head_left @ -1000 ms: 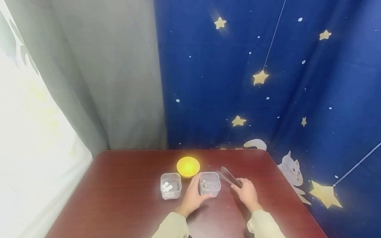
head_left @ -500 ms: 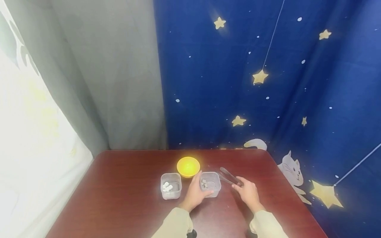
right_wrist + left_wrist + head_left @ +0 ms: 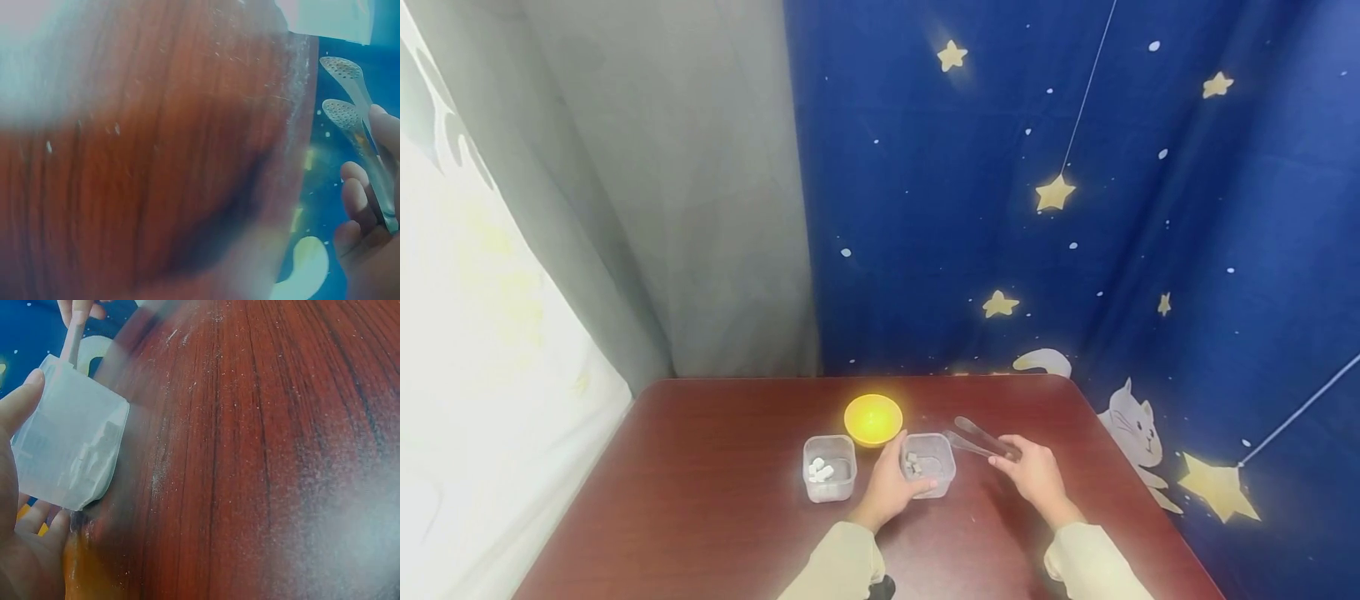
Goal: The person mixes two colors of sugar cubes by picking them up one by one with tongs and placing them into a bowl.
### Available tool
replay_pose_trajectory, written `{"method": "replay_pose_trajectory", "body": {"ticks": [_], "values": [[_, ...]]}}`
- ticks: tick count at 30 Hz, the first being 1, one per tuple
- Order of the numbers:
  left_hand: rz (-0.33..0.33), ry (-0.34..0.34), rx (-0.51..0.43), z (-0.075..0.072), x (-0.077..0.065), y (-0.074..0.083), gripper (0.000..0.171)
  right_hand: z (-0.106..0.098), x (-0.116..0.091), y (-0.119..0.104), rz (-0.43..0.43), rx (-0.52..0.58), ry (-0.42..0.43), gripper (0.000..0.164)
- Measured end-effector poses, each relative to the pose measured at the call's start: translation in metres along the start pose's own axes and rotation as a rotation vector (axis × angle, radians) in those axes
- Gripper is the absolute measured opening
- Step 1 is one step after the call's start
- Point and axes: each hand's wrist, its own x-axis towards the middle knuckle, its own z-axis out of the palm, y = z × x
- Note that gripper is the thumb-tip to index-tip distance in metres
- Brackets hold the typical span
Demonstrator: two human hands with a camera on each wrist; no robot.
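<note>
My left hand [image 3: 887, 490] grips the right-hand clear plastic container [image 3: 942, 483], thumb on its near side and fingers along its left side. Several small greyish-beige cubes [image 3: 913, 463] lie in that container's left part. My right hand [image 3: 1033, 475] holds a pair of metal tongs [image 3: 988, 438] between thumb and fingers. In the right wrist view, the tongs' two perforated tips [image 3: 342, 114] are apart with nothing between them. The head view shows the tips by the container's right rim. In the left wrist view, the container wall [image 3: 69, 419] blurs the contents.
A second clear container [image 3: 842, 492] stands to the left, with several white pieces [image 3: 820, 470] inside. Behind the two containers is a yellow bowl [image 3: 873, 422]. The reddish-brown table [image 3: 722, 500] extends around them, with a blue star-patterned curtain [image 3: 925, 208] beyond its far edge.
My right hand has shifted slightly to the right, and the tongs lie at a flatter angle, their tips still near the container. My left hand keeps its hold on the container.
</note>
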Motion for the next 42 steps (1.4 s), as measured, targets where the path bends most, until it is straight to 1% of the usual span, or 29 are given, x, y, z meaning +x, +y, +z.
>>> {"method": "replay_pose_trajectory", "body": {"ticks": [4, 6, 11, 17, 21, 24, 27, 32, 36, 42], "values": [[-0.012, -0.013, 0.013, -0.002, -0.003, -0.003, 0.100, -0.009, 0.000, -0.005, -0.046, -0.048, 0.008, 0.045], [-0.004, -0.018, 0.017, -0.002, -0.004, -0.004, 0.099, -0.012, -0.001, -0.007, -0.072, -0.065, 0.011, 0.045], [0.026, -0.022, 0.001, -0.002, -0.006, -0.004, 0.096, -0.017, -0.001, -0.014, -0.089, -0.085, 0.028, 0.044], [0.007, -0.028, -0.032, -0.005, -0.007, -0.005, 0.094, -0.020, -0.001, -0.023, -0.109, -0.116, 0.045, 0.043], [0.006, -0.041, -0.034, -0.007, -0.007, -0.006, 0.093, -0.023, 0.000, -0.027, -0.142, -0.092, 0.076, 0.040], [0.000, -0.060, -0.021, -0.010, -0.007, -0.006, 0.095, -0.025, -0.001, -0.028, -0.144, -0.055, 0.080, 0.037], [-0.007, -0.085, -0.005, -0.011, -0.006, -0.007, 0.097, -0.028, -0.003, -0.029, -0.117, -0.011, 0.055, 0.035], [0.012, -0.107, 0.006, -0.011, -0.004, -0.006, 0.095, -0.033, -0.008, -0.035, -0.088, 0.061, 0.001, 0.034], [0.035, -0.100, 0.006, -0.011, -0.004, -0.004, 0.093, -0.037, -0.007, -0.041, -0.093, 0.092, -0.031, 0.032], [0.052, -0.096, 0.017, -0.010, -0.003, -0.002, 0.091, -0.039, -0.003, -0.049, -0.145, 0.119, -0.116, 0.028]]}}
